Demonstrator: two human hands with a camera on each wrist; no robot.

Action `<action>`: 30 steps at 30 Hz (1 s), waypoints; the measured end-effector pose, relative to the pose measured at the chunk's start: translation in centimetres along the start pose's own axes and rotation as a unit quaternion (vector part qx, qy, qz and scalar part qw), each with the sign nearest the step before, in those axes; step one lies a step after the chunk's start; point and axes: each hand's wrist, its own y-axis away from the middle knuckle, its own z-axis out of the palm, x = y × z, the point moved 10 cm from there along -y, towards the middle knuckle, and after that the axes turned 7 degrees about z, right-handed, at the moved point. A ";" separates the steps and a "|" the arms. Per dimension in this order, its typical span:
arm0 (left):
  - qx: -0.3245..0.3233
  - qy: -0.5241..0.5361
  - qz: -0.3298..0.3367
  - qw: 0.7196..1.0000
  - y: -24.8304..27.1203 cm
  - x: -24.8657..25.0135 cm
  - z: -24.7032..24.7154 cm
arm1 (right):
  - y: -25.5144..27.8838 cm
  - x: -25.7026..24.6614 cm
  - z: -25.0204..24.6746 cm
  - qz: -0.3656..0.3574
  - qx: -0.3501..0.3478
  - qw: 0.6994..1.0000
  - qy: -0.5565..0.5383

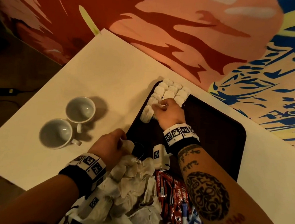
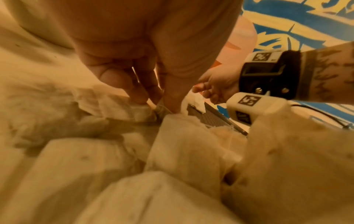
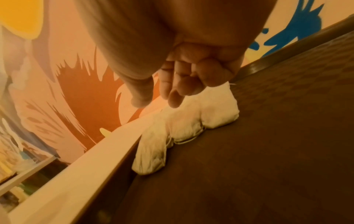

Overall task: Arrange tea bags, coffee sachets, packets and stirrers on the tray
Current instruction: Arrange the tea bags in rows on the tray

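1. Your right hand (image 1: 170,112), at picture centre, pinches a tea bag (image 1: 159,105) with curled fingers (image 3: 173,97) over the rows of tea bags (image 1: 168,91) in the tray's (image 1: 218,128) upper-left corner.
2. Your left hand (image 1: 108,146) pinches a loose tea bag (image 2: 132,109) from the pile (image 1: 128,181) at lower centre.
3. Red coffee sachets (image 1: 175,194) lie right of that pile.
4. 2 cups (image 1: 67,121) stand on the worktop (image 1: 102,68), left.

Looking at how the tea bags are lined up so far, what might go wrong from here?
1. The right hand works right on the neat rows of tea bags in the tray corner; a nudge may scatter them.
2. Threads trail from the loose tea bag pile the left hand picks from; lifting one may drag others.
3. That pile overlaps the red coffee sachets, which may get pulled along.
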 end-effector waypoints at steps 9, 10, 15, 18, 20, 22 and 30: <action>0.067 0.007 0.072 0.995 2.7 -0.2 -4.0 | 9.4 6.9 0.0 -0.008 -0.023 0.997 0.078; 0.065 -0.001 0.073 0.995 2.7 -0.7 -3.8 | 10.0 8.3 0.9 -0.004 -0.043 0.991 0.127; -0.114 -0.172 0.107 0.973 4.1 -1.8 2.2 | 13.0 12.1 2.8 0.010 -0.059 0.975 0.213; -0.143 -0.218 0.129 0.957 5.3 -1.2 4.3 | 13.5 12.2 2.7 0.005 -0.048 0.978 0.204; -0.125 -0.262 0.144 0.946 5.1 -1.1 4.7 | 13.6 12.1 2.5 0.009 -0.046 0.979 0.200; -0.097 -0.257 0.157 0.949 4.3 -1.1 4.4 | 13.6 11.9 2.7 0.007 -0.046 0.978 0.202; -0.081 -0.173 0.151 0.970 2.8 -0.7 1.3 | 14.2 11.9 1.4 0.059 -0.068 0.987 0.130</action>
